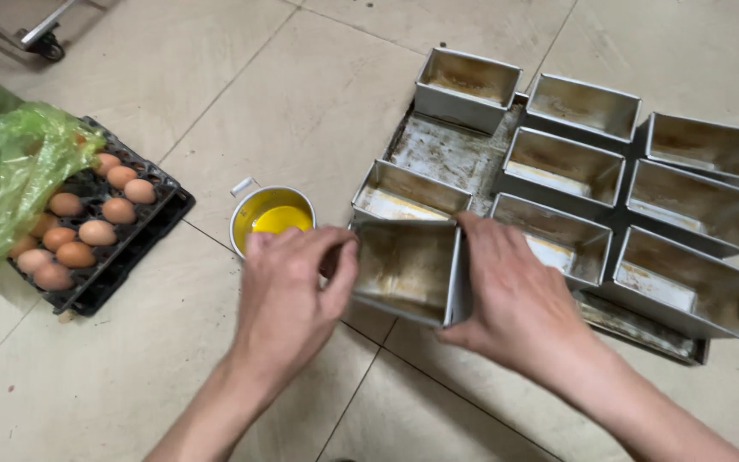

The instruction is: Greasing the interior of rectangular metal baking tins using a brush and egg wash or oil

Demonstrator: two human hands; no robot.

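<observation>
Loaf tin (408, 269) held tilted between both hands, near the front left of the baking tray (446, 154).

Right hand (519, 304) closed over the tin's right end, thumb on the rim; left hand (292, 295) curled at the tin's left end, fingers bent inward at its wall, unclear whether anything small sits in them. Just left, touching nothing, a small white-rimmed bowl (271, 218) of yellow liquid, oil by the look of it. Far right on the tray, seven more tins (690, 205) upright in rows, insides stained brown and partly shiny; impossible to tell which are already greased. One bare patch of tray at far left, between tins. At far left of the floor (215, 85), a black crate of brown eggs (87, 231), partly under a green plastic bag (10, 180), untouched. Judged roughly midway: one tin in hand, rest undetermined.
</observation>
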